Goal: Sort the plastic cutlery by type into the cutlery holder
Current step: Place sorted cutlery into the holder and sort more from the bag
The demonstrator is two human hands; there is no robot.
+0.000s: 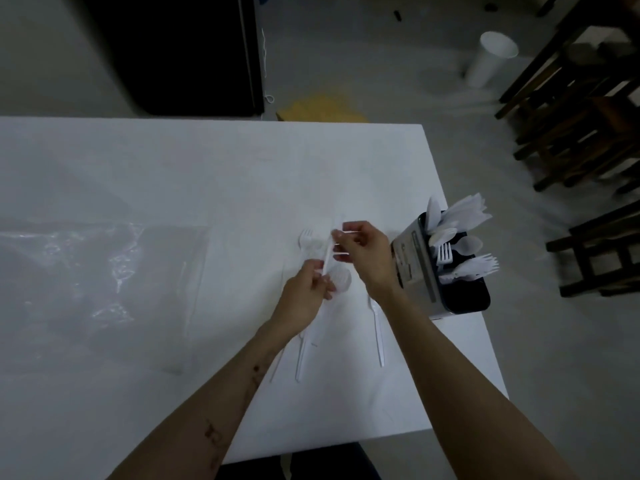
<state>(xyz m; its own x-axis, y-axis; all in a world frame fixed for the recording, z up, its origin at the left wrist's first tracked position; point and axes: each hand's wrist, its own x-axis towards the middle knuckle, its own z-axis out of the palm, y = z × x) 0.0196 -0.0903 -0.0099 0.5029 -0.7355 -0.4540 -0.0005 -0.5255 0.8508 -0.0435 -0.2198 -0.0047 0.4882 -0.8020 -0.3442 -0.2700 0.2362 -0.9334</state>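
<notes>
Grip: left hand (306, 292) and right hand (363, 251) are both pinching one white utensil (326, 258).
Axis: running away from the person.
Holder (420, 271): lying right, nearer the right hand.

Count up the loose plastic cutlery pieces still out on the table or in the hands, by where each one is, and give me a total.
Held spoon, in left hand: 1
Pieces pinched in right hand, type unclear: 2
Fork lying on table: 1
Pieces lying near the forearms, heads hidden: 3
Total: 7
Cutlery holder contents not counted.
</notes>
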